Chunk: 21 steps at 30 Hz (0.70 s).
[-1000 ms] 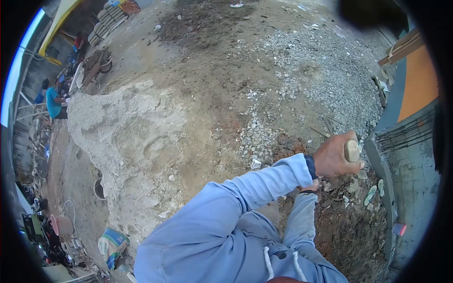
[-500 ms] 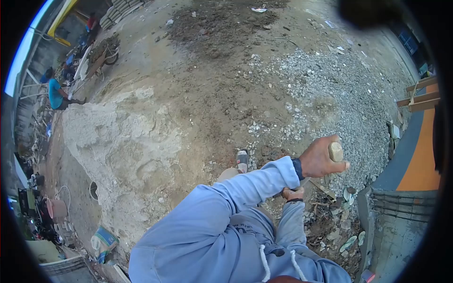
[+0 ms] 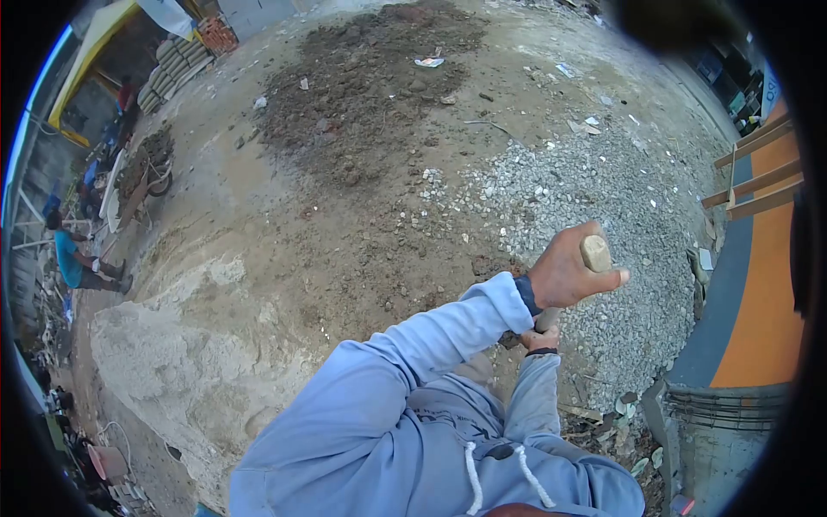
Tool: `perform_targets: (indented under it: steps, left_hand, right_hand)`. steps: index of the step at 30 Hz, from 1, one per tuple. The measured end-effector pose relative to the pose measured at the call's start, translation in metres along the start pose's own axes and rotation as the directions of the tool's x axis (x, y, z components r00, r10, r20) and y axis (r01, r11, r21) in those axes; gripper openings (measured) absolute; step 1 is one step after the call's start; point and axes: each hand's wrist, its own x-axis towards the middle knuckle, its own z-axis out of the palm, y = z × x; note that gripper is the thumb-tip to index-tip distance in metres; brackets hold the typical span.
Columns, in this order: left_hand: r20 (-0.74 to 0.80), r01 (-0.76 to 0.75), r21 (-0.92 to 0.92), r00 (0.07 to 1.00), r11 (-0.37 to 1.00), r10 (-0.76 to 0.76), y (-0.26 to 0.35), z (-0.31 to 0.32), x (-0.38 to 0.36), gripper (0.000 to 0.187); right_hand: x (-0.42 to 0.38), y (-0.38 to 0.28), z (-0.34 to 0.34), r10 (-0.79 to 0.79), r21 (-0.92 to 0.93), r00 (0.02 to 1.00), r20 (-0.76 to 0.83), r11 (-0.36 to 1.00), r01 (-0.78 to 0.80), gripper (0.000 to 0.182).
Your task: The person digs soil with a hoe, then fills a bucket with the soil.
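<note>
My left hand is wrapped round the top end of a long wooden tool handle, whose rounded butt faces up at me. Its blue sleeve reaches across my front. Lower down, my right hand is closed round the same handle, close under the left wrist. The working end of the tool is hidden behind my hands and arms. Grey gravel lies just beyond and to the right of my hands.
Pale sand is heaped to the left, with dark soil ahead. A loaded wheelbarrow stands far left near a seated person in a teal shirt. On the right are an orange-and-grey wall, wooden beams and rebar.
My view has tilted up and turned right. Both hands, still on the handle, sit slightly higher in view, and my shoe is now hidden behind my arm.
</note>
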Motion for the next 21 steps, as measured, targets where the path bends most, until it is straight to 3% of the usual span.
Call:
perform_targets:
  steps: [1,2,3,5,6,7,8,10,11,12,13,14,15,18,19,21]
  left_hand:
    - [-0.025,-0.017,0.012,1.0,1.0,0.017,-0.004,-0.012,0.018,0.032]
    - [-0.054,-0.033,0.024,0.998,0.999,0.034,-0.009,-0.025,0.036,0.032]
    - [-0.051,-0.042,0.026,0.998,0.999,0.044,-0.014,-0.04,0.054,0.032]
    - [-0.091,-0.021,0.023,0.996,1.0,0.023,-0.032,-0.068,0.089,0.031]
    - [-0.085,-0.01,0.02,0.996,1.0,0.011,-0.046,-0.08,0.107,0.031]
    - [-0.078,0.0,0.029,0.997,1.0,0.002,-0.06,-0.092,0.128,0.031]
    - [-0.069,0.006,0.044,0.998,0.999,-0.003,-0.072,-0.105,0.153,0.032]
    - [-0.042,0.025,0.064,0.999,0.998,-0.022,-0.097,-0.135,0.203,0.032]
    - [-0.042,0.04,0.056,0.998,0.998,-0.038,-0.11,-0.146,0.221,0.032]
    - [-0.05,0.09,0.021,0.995,0.996,-0.088,-0.121,-0.153,0.232,0.032]
    - [-0.035,0.135,0.004,0.99,0.991,-0.134,-0.125,-0.162,0.247,0.033]
    - [-0.004,0.138,0.016,0.99,0.99,-0.138,-0.127,-0.178,0.272,0.033]
    - [0.009,0.12,0.011,0.993,0.993,-0.12,-0.135,-0.185,0.293,0.034]
    - [0.072,0.108,-0.013,0.992,0.994,-0.107,-0.16,-0.211,0.354,0.034]
    - [0.124,0.157,-0.039,0.981,0.987,-0.151,-0.165,-0.22,0.373,0.035]
    - [0.227,0.209,-0.067,0.955,0.976,-0.189,-0.179,-0.236,0.401,0.035]
  right_hand:
    - [0.025,0.004,0.011,-0.208,-0.305,0.976,0.064,0.927,0.218,0.02]
    - [0.05,0.009,0.021,-0.398,-0.524,0.909,0.122,0.752,0.399,0.02]
    - [0.076,0.01,0.034,-0.175,-0.23,0.984,-0.013,0.959,0.168,0.02]
    - [0.122,0.018,0.052,0.099,0.116,0.993,-0.064,0.989,-0.091,0.02]
    - [0.14,0.016,0.065,0.246,0.399,0.968,-0.038,0.892,-0.211,0.02]
    - [0.161,0.005,0.083,0.314,0.535,0.949,-0.007,0.803,-0.262,0.02]
    - [0.178,-0.013,0.106,0.38,0.656,0.925,0.024,0.692,-0.301,0.019]
    - [0.204,-0.068,0.162,0.69,0.846,0.722,-0.048,0.412,-0.338,0.018]
    - [0.22,-0.067,0.168,0.706,0.86,0.707,-0.043,0.386,-0.334,0.018]
    - [0.24,-0.043,0.163,0.653,0.804,0.756,-0.029,0.465,-0.37,0.018]
    - [0.26,-0.008,0.146,0.495,0.671,0.869,-0.009,0.647,-0.362,0.019]
    - [0.285,0.031,0.127,0.261,0.455,0.965,0.033,0.856,-0.247,0.019]
    - [0.312,0.053,0.117,0.194,0.216,0.981,-0.028,0.959,-0.183,0.019]
    - [0.358,0.03,0.144,0.098,-0.058,0.98,-0.176,0.992,-0.11,0.019]
    - [0.371,0.017,0.151,0.251,0.315,0.949,-0.189,0.931,-0.184,0.019]
    - [0.386,-0.01,0.166,0.296,0.443,0.914,-0.277,0.884,-0.152,0.021]
